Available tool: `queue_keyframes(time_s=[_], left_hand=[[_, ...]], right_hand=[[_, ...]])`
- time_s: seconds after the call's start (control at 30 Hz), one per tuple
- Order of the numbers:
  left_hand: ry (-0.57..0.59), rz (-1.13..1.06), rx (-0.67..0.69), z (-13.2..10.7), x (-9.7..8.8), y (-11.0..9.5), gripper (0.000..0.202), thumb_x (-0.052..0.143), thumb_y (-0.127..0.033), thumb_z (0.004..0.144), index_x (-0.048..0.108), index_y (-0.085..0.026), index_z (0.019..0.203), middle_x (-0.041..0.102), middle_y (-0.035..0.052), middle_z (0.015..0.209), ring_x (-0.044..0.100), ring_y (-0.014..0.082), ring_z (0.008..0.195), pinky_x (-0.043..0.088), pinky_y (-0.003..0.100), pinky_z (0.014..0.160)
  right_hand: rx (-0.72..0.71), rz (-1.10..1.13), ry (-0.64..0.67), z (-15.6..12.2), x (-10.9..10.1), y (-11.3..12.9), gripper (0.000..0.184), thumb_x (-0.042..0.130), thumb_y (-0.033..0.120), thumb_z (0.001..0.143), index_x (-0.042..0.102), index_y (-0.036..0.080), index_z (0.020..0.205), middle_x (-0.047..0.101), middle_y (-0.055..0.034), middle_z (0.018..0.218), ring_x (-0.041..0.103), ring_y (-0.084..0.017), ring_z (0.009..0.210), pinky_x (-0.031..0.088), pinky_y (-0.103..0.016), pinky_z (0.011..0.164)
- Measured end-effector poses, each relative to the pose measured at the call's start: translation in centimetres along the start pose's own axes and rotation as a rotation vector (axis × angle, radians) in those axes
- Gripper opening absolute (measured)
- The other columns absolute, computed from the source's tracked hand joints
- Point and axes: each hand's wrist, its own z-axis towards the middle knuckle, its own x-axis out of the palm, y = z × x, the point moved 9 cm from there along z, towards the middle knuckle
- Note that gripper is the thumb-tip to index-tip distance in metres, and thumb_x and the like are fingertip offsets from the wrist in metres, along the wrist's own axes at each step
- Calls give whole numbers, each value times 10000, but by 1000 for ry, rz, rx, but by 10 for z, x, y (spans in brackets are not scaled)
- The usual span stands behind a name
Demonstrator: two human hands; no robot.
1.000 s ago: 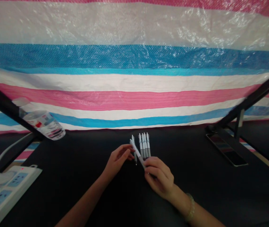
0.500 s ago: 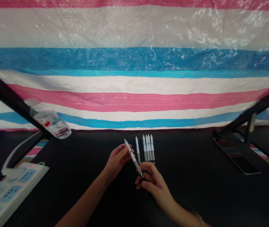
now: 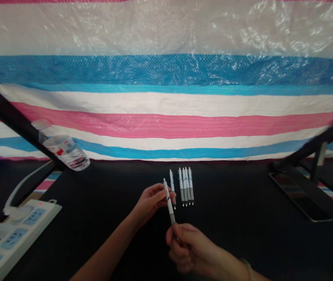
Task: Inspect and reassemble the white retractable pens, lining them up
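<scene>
A white pen with a grey grip (image 3: pixel 169 202) is held at a tilt above the dark table, its push-button end pointing away from me. My left hand (image 3: pixel 151 201) pinches the white barrel near the upper part. Wrapped around the grey grip at the near end are the fingers of my right hand (image 3: pixel 188 246), which hide the tip. Just behind the held pen a single similar pen (image 3: pixel 171 180) lies on the table, partly covered by my left fingertips. To its right, several matching pens (image 3: pixel 185 187) lie side by side in a row, tips toward me.
A white power strip (image 3: pixel 34 230) with a plugged-in cable lies at the left. A clear plastic bottle (image 3: pixel 67 152) leans by the left black bar (image 3: pixel 17 121). At the right a phone (image 3: pixel 299 197) rests near another black bar (image 3: pixel 307 146). Striped plastic sheeting (image 3: pixel 166 125) hangs behind.
My right hand has drawn closer to me and closed more firmly round the grip. The held pen has swung to a steeper line and shifted slightly right, with my left hand following.
</scene>
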Motion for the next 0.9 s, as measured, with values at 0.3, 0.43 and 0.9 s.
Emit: queue_keyframes(time_s=[0.3,0.43,0.9], left_hand=[[-28,34,36,1,4,0,358,862,-364,686,667,-114,853,764,101,761,732,198,683,569,259,639],[-54,58,40,2,2,1,343,858,-357,690,647,-117,814,760,104,747,726,196,670,565,253,622],[-7,38,45,5,2,2,298,803,-343,763,688,-114,914,728,81,759,680,155,663,553,249,648]], right_hand=[[6,-67,-164,-7,-28,-1,365,748,477,754,566,171,673,269,130,366,130,-36,349,117,-160,332],[-67,-143,-236,-10,-30,3,376,706,496,801,606,144,712,309,119,374,153,-30,339,141,-167,337],[-70,3,-131,-2,-31,6,350,726,374,832,626,111,1040,702,-69,761,659,-161,690,477,-290,663]])
